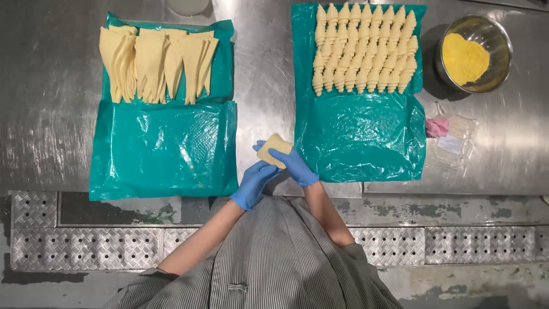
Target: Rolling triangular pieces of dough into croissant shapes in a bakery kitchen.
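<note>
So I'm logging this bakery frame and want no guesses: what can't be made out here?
Head view only:
- Pale dough piece: its underside and shape are hidden by the blue-gloved left hand and right hand.
- Round pale object at the top edge: cut off by the frame.
- Clear plastic packet with pink contents: too small to identify.

A bare steel strip (260, 74) runs open between the 2 green sheets; the near half of the left sheet (163, 151) lies free, its far half blocked by cut dough triangles (154, 63); the right sheet (360, 140) is free in front, with rolled croissants (363, 48) filling the back; a metal bowl (474, 54) and a plastic bag (454, 140) crowd the right side.
</note>
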